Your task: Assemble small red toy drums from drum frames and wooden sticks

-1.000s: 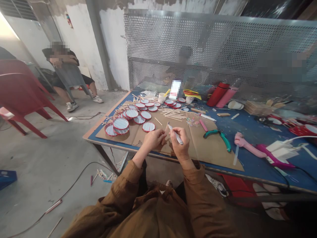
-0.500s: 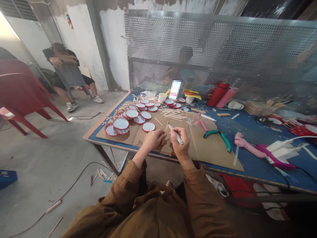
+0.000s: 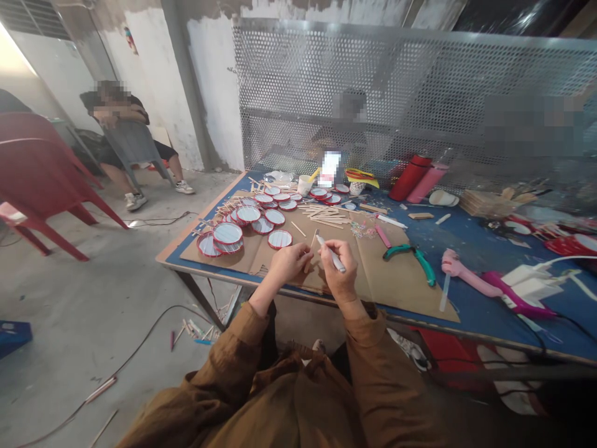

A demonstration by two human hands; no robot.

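Note:
Over the cardboard sheet (image 3: 387,280), my left hand (image 3: 290,262) is closed on a thin wooden stick (image 3: 314,239), which points up and away. My right hand (image 3: 342,274) grips a white pen (image 3: 334,257), its tip beside the upper end of the stick. Left of my hands lies a round red-rimmed disc (image 3: 280,239). More such discs (image 3: 228,233) are piled farther left, some with sticks among them. Beyond my hands is a heap of loose wooden sticks (image 3: 326,214).
Green-handled pliers (image 3: 422,264) and a pink glue gun (image 3: 471,274) lie on the right, near white plugs (image 3: 532,281). At the back stand a phone (image 3: 329,168), cups and a red bottle (image 3: 410,178) before a perforated metal screen (image 3: 298,81). A person sits at the far left.

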